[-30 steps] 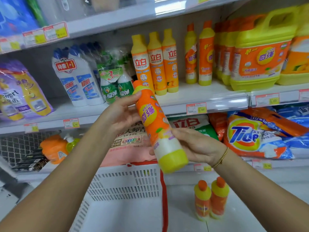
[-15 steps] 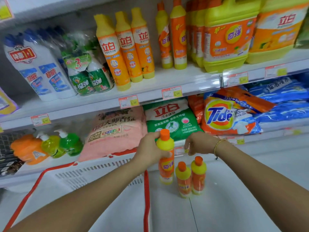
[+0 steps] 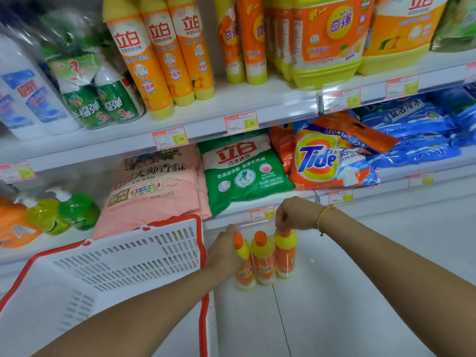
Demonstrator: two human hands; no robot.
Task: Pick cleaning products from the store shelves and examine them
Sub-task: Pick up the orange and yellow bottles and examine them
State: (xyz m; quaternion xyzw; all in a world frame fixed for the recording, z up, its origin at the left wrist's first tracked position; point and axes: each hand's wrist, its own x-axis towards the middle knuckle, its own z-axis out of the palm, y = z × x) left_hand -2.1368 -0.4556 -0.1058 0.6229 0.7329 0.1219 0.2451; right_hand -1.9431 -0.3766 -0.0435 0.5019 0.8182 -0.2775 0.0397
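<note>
**On the bottom shelf: three small bottles upright, a hand on each outer one**

Your left hand (image 3: 222, 251) comes in from the left side. Its fingers are curled round the upper body of the left bottle (image 3: 244, 273), with the thumb up by the orange cap. Your right hand (image 3: 296, 215) comes from above, its fingertips bunched in a pinch on the top of the right bottle (image 3: 284, 258), so the cap is mostly hidden. The middle bottle (image 3: 262, 261) stands between them, close against both neighbours. As far as can be seen, neither hand touches it.

All three long axes run up and down, and the left bottle's top leans a little toward your left hand. With the row this tight, I judge that any lift should go straight up along the axis. A sideways pull would likely knock the middle bottle over.

The bottles are slim, glossy plastic cylinders with an orange printed sleeve, a rounded yellow shoulder, a pale base and a small orange cap. That surface looks slick, so the wrap of your left hand seems a surer hold than the pinch on the cap.

The bottom shelf (image 3: 334, 292) is smooth and white. A white slatted basket (image 3: 128, 256) with a red rim sits just left of your left forearm.
</note>
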